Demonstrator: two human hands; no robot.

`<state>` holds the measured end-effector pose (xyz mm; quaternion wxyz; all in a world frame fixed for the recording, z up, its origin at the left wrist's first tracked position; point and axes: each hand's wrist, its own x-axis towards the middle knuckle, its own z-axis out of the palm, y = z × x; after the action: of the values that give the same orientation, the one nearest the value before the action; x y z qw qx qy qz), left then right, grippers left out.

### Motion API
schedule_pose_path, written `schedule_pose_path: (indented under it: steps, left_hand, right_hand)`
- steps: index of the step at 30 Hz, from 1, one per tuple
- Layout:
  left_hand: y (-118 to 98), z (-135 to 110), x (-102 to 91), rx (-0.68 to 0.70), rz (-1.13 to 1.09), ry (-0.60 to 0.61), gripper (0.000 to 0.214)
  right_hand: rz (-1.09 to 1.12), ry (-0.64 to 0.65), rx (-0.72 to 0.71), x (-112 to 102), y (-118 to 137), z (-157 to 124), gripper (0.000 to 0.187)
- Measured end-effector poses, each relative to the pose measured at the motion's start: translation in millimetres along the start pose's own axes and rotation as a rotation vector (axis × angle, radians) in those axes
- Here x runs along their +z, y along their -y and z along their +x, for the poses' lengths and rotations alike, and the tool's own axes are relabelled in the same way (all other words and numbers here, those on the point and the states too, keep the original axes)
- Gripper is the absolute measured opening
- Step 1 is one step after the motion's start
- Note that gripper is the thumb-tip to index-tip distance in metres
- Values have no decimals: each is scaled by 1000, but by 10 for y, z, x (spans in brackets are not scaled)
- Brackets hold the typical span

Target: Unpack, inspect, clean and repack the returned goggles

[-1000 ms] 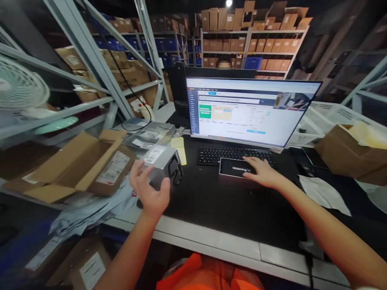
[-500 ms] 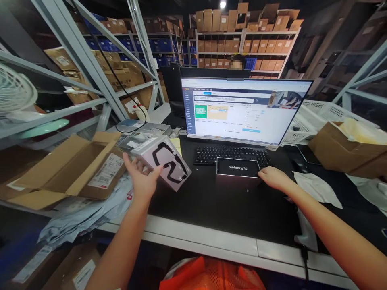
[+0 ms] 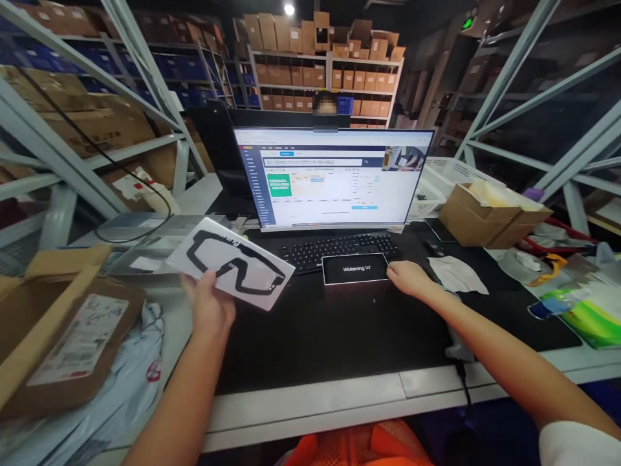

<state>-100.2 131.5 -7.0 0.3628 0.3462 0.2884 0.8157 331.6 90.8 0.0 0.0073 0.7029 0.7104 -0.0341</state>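
My left hand [image 3: 207, 305] grips a white product box [image 3: 231, 263] printed with a black goggle outline, holding it tilted above the left part of the black desk mat [image 3: 339, 330]. My right hand [image 3: 408, 278] rests on the mat with fingers loosely curled, touching the right end of a small black box [image 3: 355, 268] with white lettering. That black box lies just in front of the black keyboard [image 3: 339, 247]. Behind the keyboard stands a wide monitor [image 3: 330, 178] showing a web page.
An open cardboard box [image 3: 58, 323] and grey mailer bags [image 3: 126, 382] lie at the left. A brown carton [image 3: 485, 213], white basket [image 3: 444, 178], mouse [image 3: 433, 248] and paper [image 3: 458, 275] are at the right. Metal shelving holds cartons all around; a person stands behind the monitor.
My left hand took hold of the white box, lifted it and turned its goggle face up. My right hand slid from on top of the black box to its right end. The view swung right.
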Motion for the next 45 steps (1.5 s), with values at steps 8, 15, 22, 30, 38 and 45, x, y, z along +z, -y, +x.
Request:
schedule_pose_path:
  steps: [8, 15, 22, 30, 38, 45]
  left_hand:
    - [111, -154, -40, -142, 46, 11, 42]
    - [132, -256, -27, -182, 71, 22, 45]
    - [157, -257, -47, -235, 89, 17, 49]
    - [176, -296, -72, -324, 119, 45, 56]
    - [122, -320, 21, -311, 55, 0, 56]
    - [112, -294, 25, -315, 12, -47, 53]
  right_hand:
    - [70, 25, 62, -39, 12, 72, 35]
    - [69, 13, 50, -17, 2, 150, 39]
    - [56, 39, 73, -69, 3, 287, 38]
    - [6, 54, 51, -88, 24, 296, 38]
    - [-60, 68, 76, -112, 97, 255, 44]
    - [-73, 58, 83, -75, 88, 144, 40]
